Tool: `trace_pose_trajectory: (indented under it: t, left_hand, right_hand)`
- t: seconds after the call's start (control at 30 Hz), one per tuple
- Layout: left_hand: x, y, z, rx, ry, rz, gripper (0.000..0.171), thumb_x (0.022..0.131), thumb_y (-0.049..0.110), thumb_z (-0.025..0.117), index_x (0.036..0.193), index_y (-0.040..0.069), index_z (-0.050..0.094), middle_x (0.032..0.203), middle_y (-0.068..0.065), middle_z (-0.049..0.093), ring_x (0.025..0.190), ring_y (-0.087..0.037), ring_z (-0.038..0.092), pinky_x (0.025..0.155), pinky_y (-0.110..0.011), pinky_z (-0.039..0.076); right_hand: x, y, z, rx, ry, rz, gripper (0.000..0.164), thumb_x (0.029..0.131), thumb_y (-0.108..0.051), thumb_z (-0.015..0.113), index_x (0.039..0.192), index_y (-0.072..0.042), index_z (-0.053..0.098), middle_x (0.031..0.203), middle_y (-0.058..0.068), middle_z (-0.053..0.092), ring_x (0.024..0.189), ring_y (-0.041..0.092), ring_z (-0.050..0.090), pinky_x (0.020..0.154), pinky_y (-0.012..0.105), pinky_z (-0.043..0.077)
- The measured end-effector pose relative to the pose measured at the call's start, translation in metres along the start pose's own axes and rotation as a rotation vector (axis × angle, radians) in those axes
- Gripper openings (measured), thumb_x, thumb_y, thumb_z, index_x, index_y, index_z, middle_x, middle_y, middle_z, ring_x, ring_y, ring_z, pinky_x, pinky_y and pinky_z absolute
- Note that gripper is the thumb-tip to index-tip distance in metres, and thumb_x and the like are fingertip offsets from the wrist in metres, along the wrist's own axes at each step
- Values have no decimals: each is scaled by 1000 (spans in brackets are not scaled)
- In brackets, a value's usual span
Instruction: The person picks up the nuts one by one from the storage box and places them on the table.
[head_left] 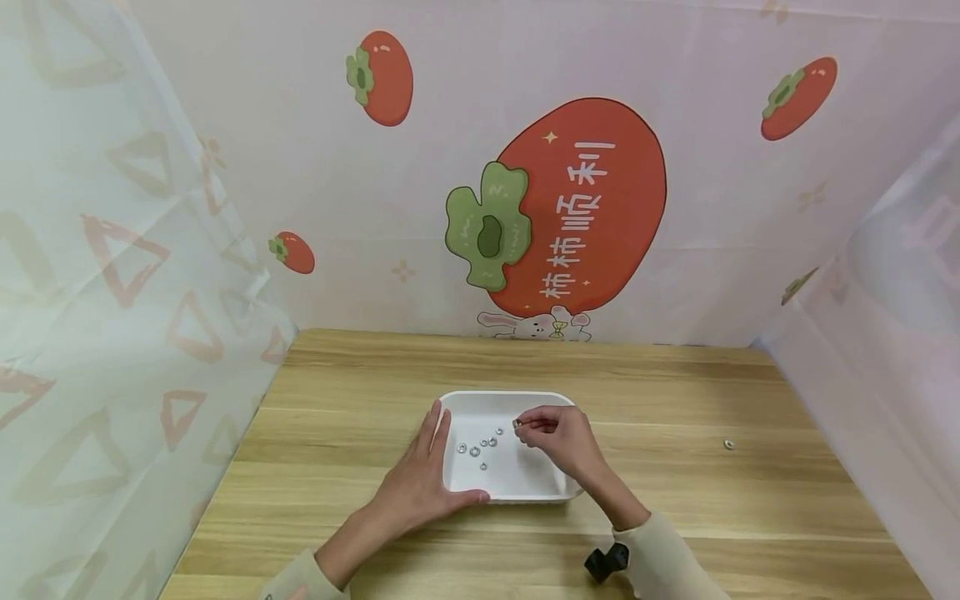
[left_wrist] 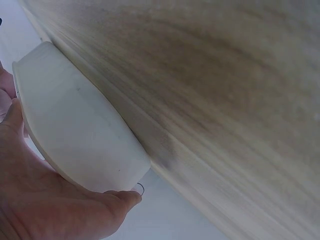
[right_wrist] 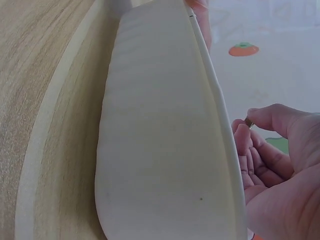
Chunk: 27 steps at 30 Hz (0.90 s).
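A white tray [head_left: 525, 485] sits on the table, with several small silvery metal nuts [head_left: 475, 452] scattered over its left half. Around the tray's near left corner spreads my left hand [head_left: 420, 479], its straight fingers along the left side and its thumb along the near rim. The left wrist view shows that hand [left_wrist: 55, 200] against the tray's outer wall [left_wrist: 80, 120]. Over the tray's right half, my right hand [head_left: 562, 437] pinches a small nut [head_left: 517, 423] between thumb and fingertip. In the right wrist view that nut [right_wrist: 249, 122] shows just past the rim.
A single small metal nut [head_left: 729, 444] lies on the wooden table [head_left: 660, 400] well to the right of the tray. A black wrist-camera piece [head_left: 606, 562] juts out beside the right sleeve. Printed curtains [head_left: 337, 183] close in the table's back and sides.
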<state>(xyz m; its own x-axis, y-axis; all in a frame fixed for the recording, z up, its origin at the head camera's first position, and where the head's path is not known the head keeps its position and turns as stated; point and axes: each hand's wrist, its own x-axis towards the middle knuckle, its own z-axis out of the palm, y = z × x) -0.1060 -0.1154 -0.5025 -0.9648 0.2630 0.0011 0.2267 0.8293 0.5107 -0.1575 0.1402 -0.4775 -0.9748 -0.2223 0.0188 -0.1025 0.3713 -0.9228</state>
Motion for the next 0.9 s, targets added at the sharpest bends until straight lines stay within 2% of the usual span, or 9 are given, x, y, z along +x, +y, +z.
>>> trace_pose_trajectory:
  t: [0.33, 0.67, 0.8, 0.9]
  left_hand:
    - [0, 1, 0, -1, 6, -3, 139, 73, 79, 80, 169, 3, 15, 179, -13, 3, 158, -41, 28, 106, -56, 53]
    - [1, 1, 1, -7, -9, -5, 139, 73, 80, 80, 169, 3, 15, 179, -14, 3, 159, -42, 26, 109, -57, 51]
    - [0, 2, 0, -10, -10, -5, 138, 73, 77, 81, 169, 3, 16, 179, -14, 3, 159, -41, 26, 111, -56, 50]
    - [0, 3, -1, -8, -11, -11, 137, 74, 76, 82, 170, 4, 15, 179, -12, 2, 159, -40, 25, 111, -55, 50]
  right_hand:
    - [-4, 2, -8, 133, -25, 38, 15, 95, -1, 77, 108, 6, 77, 100, 22, 78, 88, 36, 76, 79, 41, 65]
    - [-6, 3, -15, 184, 23, 71, 16, 95, 0, 75, 110, 7, 77, 102, 24, 77, 91, 39, 76, 83, 44, 64]
    - [-7, 4, -16, 185, 33, 83, 16, 95, 0, 76, 110, 7, 77, 101, 22, 78, 90, 36, 76, 84, 45, 64]
    - [-7, 5, -17, 195, 36, 85, 17, 95, 0, 76, 110, 8, 77, 102, 26, 77, 90, 34, 77, 85, 46, 64]
